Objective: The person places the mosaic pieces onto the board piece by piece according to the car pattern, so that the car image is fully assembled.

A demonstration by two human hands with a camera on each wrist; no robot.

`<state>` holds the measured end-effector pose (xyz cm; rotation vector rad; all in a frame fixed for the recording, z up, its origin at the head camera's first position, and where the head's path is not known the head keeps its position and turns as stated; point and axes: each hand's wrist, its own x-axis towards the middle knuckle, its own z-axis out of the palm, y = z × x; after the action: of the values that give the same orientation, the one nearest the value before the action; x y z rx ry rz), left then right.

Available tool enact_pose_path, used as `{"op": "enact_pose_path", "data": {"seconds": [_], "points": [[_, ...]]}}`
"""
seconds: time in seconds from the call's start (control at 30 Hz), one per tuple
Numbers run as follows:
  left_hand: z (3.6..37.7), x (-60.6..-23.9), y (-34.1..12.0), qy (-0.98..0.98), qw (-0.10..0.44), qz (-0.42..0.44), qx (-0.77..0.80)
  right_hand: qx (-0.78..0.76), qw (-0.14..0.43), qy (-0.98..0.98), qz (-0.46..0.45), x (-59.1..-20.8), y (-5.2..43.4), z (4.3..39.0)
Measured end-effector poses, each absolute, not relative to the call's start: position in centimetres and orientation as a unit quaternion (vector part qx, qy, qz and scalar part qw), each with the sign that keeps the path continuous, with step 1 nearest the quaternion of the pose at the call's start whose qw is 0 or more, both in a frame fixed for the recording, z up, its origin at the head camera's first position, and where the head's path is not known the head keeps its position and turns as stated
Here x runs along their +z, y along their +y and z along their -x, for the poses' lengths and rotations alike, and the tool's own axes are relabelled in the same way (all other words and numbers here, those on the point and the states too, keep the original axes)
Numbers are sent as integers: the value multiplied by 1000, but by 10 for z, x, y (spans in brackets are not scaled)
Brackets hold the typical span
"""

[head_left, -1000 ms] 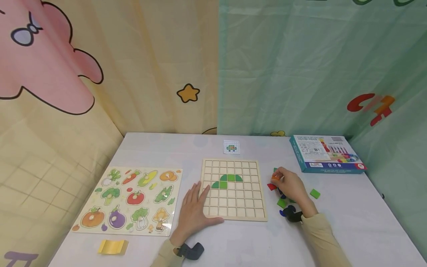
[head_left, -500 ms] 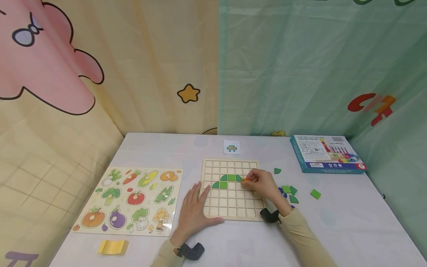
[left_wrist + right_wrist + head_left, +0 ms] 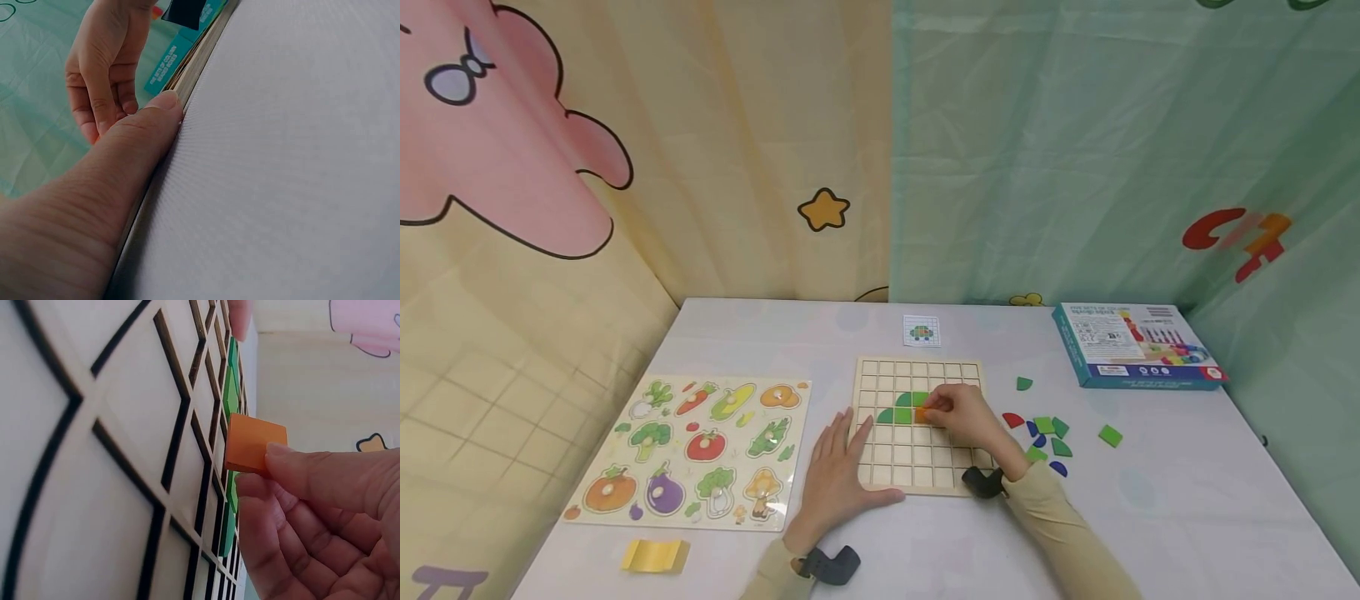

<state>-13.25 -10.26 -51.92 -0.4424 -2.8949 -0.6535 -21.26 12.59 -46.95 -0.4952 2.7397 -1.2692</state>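
Note:
An orange square tile point(image 3: 253, 442) is pinched between the thumb and fingers of my right hand point(image 3: 972, 417). It is over the wooden grid board point(image 3: 925, 477), right beside a green square in the middle rows; in the right wrist view it stands tilted at the board's surface. Green squares and curved green pieces point(image 3: 885, 415) lie in the cells around it, the rightmost hidden by my right hand. My left hand point(image 3: 837, 483) rests along the board's left side with fingers spread; its thumb point(image 3: 147, 128) lies against the near edge.
Loose tiles lie right of the board, among them a red quarter piece point(image 3: 1012, 420) and a green square point(image 3: 1110, 436). A pattern card point(image 3: 921, 331) lies behind it. A box point(image 3: 1138, 346) stands back right; a vegetable puzzle point(image 3: 737, 468) and yellow piece point(image 3: 655, 556) lie left.
My right hand has carried the orange tile from the loose pile leftward onto the board's middle, uncovering the pile. My left hand has stayed in place.

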Motion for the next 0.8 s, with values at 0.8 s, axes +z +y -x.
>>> {"op": "enact_pose_path", "data": {"seconds": [0.8], "points": [[133, -519, -102, -962, 69, 147, -218, -311, 27, 938, 148, -466, 120, 213]]}}
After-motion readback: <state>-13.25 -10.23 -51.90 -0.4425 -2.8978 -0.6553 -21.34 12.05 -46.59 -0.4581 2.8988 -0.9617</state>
